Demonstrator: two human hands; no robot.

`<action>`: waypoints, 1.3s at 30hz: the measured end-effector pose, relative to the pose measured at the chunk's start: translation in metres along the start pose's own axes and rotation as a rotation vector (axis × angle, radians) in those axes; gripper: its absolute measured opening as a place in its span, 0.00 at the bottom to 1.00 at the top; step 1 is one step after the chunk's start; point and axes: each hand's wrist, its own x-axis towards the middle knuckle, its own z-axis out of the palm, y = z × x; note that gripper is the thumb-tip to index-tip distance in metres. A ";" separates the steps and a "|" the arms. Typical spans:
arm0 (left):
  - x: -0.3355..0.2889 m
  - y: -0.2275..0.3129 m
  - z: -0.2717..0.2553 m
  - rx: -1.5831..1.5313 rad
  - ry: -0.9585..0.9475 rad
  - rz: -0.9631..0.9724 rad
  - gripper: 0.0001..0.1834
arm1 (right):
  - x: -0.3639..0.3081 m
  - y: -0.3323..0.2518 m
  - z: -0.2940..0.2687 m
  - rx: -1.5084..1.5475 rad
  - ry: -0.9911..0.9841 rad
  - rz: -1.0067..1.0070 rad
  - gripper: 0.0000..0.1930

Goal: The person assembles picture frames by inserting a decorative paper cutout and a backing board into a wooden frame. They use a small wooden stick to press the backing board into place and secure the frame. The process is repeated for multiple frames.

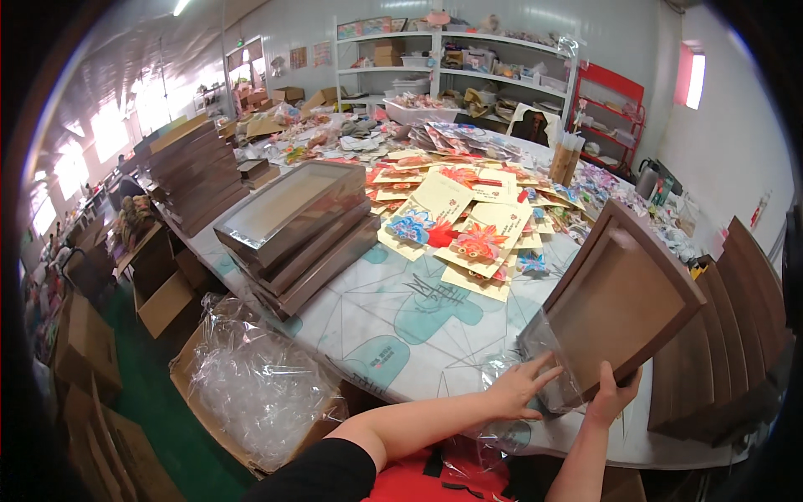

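- While tilted upward, held at its lower rim by the right hand [613,397]: brown frame [623,309], deep-sided, tan inside, directly above the right fingers and just right of the left fingers.
- Right fingers: closed on the lower rim of the frame, firmly grasping.
- Left hand [517,391]: with fingers extended and parted, placed at clear film [559,358] beside the lower left corner of the frame; impossible to tell whether pinching the film or only touching it.
- Right of the right fingers, near: row of brown frames [711,335], leaning one against another.
- Beneath both sets of fingers: white table [343,335] with grey lines and teal patches.
- Beyond the left fingers, well apart: heap of pale yellow cards [481,230] with red and blue floral designs.
- Left of the left fingers, across the table: stack of brown boxes [288,226] with clear front on top.
- Lower left of those, beside the table edge: cardboard carton [181,372], filled with crumpled clear plastic [259,393].
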 end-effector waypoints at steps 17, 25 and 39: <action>-0.183 0.006 -0.183 0.501 0.270 -0.173 0.15 | 0.018 -0.062 0.005 0.649 0.230 0.389 0.26; -0.436 -0.099 -0.294 -0.034 1.108 -1.344 0.13 | 0.004 -0.064 -0.003 0.091 0.089 0.029 0.26; -0.395 -0.076 -0.224 1.224 0.600 -1.218 0.28 | -0.066 -0.009 0.050 -0.970 -0.572 -0.869 0.16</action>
